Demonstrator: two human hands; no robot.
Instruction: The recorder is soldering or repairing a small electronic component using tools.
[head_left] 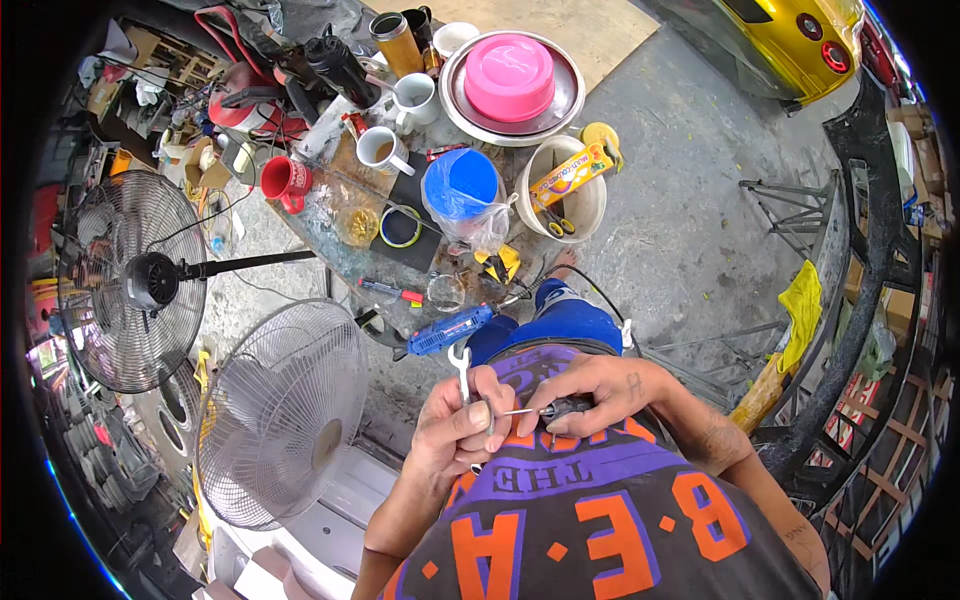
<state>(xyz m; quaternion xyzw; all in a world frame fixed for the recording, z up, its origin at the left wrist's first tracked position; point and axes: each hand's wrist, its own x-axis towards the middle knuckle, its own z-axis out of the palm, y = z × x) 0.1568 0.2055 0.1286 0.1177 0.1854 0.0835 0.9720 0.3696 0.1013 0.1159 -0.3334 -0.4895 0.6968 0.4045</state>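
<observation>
My left hand [455, 425] is closed round a silver open-end wrench [462, 362], its jaw sticking up above the fingers. Across from it, my right hand [605, 392] grips a small black tool [568, 405] with a thin metal shaft [520, 411] pointing left. The shaft's tip reaches the left fingers; whether they touch it I cannot tell. Both hands are close together in front of my printed dark shirt. Just beyond the left hand lies a blue power tool [450, 330], out of my grasp. The right fingers hide most of the black tool's body.
A low cluttered table holds mugs [383, 152], a pink basin [510, 78] on a metal tray, a blue container [462, 185] and a roll of tape [401, 227]. A white bucket [565, 190] stands beside it. Two fans [290, 420] are on the left, a black frame [870, 250] on the right.
</observation>
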